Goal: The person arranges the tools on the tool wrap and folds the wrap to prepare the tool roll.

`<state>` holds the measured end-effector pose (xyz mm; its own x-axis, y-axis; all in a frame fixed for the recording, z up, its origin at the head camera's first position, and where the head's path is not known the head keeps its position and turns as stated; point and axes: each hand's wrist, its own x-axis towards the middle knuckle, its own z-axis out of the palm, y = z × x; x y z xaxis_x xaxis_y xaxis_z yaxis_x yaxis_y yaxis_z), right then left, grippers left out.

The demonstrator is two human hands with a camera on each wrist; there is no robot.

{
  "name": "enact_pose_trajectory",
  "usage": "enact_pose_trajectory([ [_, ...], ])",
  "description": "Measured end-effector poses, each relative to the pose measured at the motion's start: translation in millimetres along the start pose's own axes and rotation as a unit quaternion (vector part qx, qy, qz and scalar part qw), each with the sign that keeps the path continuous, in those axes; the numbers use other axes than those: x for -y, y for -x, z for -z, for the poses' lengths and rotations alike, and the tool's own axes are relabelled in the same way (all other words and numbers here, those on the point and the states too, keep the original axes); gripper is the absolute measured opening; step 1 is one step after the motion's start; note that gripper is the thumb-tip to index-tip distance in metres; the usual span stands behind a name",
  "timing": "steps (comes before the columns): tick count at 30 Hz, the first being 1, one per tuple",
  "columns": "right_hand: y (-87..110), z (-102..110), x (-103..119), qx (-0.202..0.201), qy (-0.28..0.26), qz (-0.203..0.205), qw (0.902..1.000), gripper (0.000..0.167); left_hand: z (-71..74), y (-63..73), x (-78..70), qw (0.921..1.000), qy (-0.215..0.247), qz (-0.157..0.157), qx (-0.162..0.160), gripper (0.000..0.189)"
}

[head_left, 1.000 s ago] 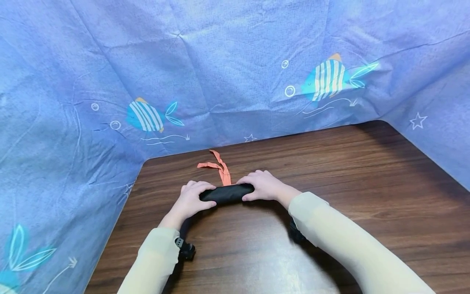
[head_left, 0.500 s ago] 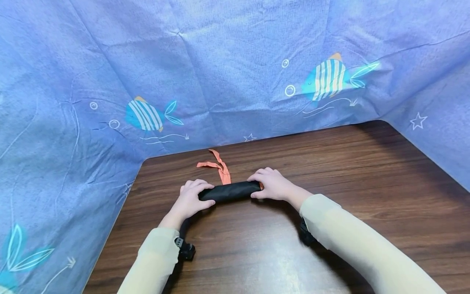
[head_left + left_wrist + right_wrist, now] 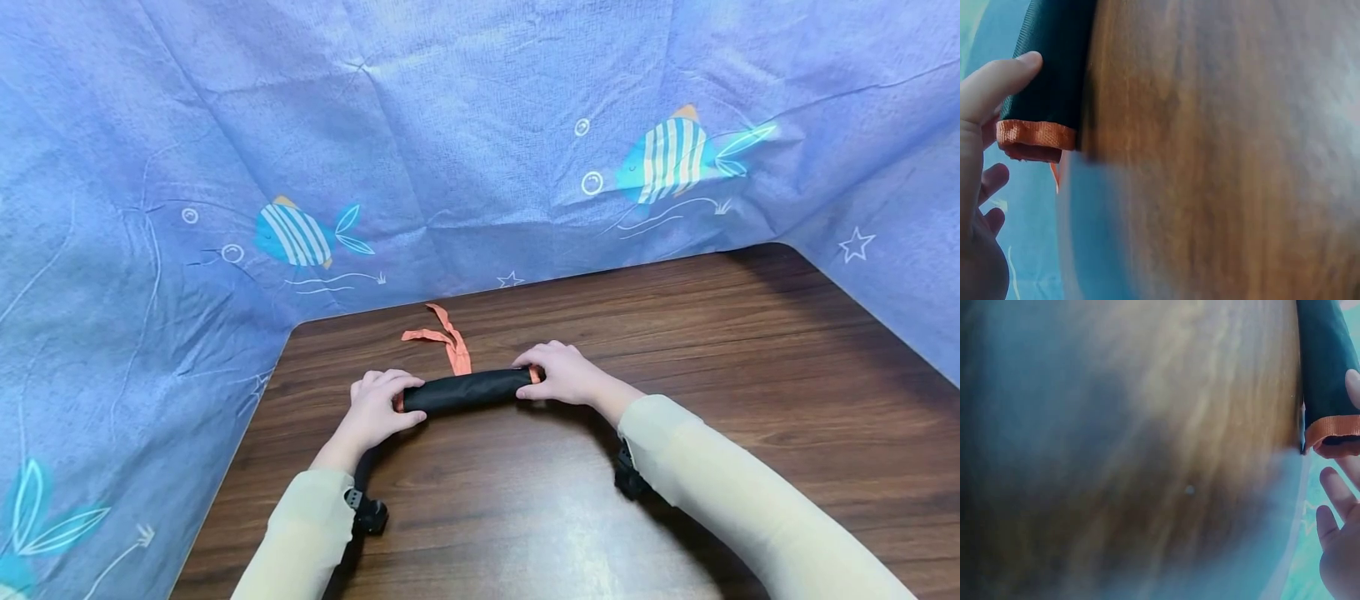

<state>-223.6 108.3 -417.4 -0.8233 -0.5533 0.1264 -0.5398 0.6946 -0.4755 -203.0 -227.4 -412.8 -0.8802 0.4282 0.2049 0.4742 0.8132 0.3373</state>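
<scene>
A black fabric roll with orange trim lies on the wooden table, its long side running left to right. Two orange tie straps trail from its far side. My left hand holds the left end, thumb on the near side and fingers over the far side. At the other end my right hand grips the roll in the same way. The left wrist view shows the thumb on the black cloth and orange edging at the end. Orange edging also rims the right end in the right wrist view.
The dark wood-grain table stretches to both sides and toward me. Behind it and at its sides hangs a blue cloth printed with fish. Small black cameras sit at the wrists.
My right hand has slid right along the roll to its end, and my left hand has shifted slightly left. More black cloth and orange edging show at both ends.
</scene>
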Motion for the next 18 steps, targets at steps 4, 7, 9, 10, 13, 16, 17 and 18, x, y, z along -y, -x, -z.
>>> enact_pose_trajectory([
  [4,0.0,-0.8,-3.4,0.007,-0.022,-0.029,0.9993,0.049,0.1,1.5,0.6,0.9999,0.002,0.013,0.004,0.045],
  [7,-0.6,-1.2,-5.6,0.006,-0.042,-0.052,0.9978,0.047,0.1,0.4,1.2,0.9997,-0.001,0.023,0.001,0.044],
  [9,-1.5,-1.2,-6.7,-0.001,-0.052,-0.061,0.9968,0.045,0.3,-0.7,1.6,0.9996,-0.002,0.027,-0.005,0.044],
  [10,-1.9,-1.3,-7.0,-0.005,-0.056,-0.064,0.9964,0.044,0.4,-1.3,1.8,0.9996,-0.003,0.028,-0.007,0.044],
  [13,-2.2,-0.9,-7.2,-0.018,-0.069,-0.056,0.9959,0.043,0.4,-2.3,2.5,0.9994,0.004,0.031,-0.013,0.043],
  [16,-1.0,-0.1,-6.5,-0.023,-0.076,-0.038,0.9961,0.042,0.0,-2.4,3.7,0.9991,0.021,0.035,-0.009,0.042],
  [17,-0.6,0.2,-6.4,-0.024,-0.077,-0.033,0.9962,0.041,-0.2,-2.7,4.1,0.9989,0.028,0.037,-0.007,0.042],
  [18,-0.3,0.4,-6.3,-0.024,-0.078,-0.032,0.9961,0.039,-0.4,-2.8,4.7,0.9986,0.034,0.040,-0.005,0.042],
])
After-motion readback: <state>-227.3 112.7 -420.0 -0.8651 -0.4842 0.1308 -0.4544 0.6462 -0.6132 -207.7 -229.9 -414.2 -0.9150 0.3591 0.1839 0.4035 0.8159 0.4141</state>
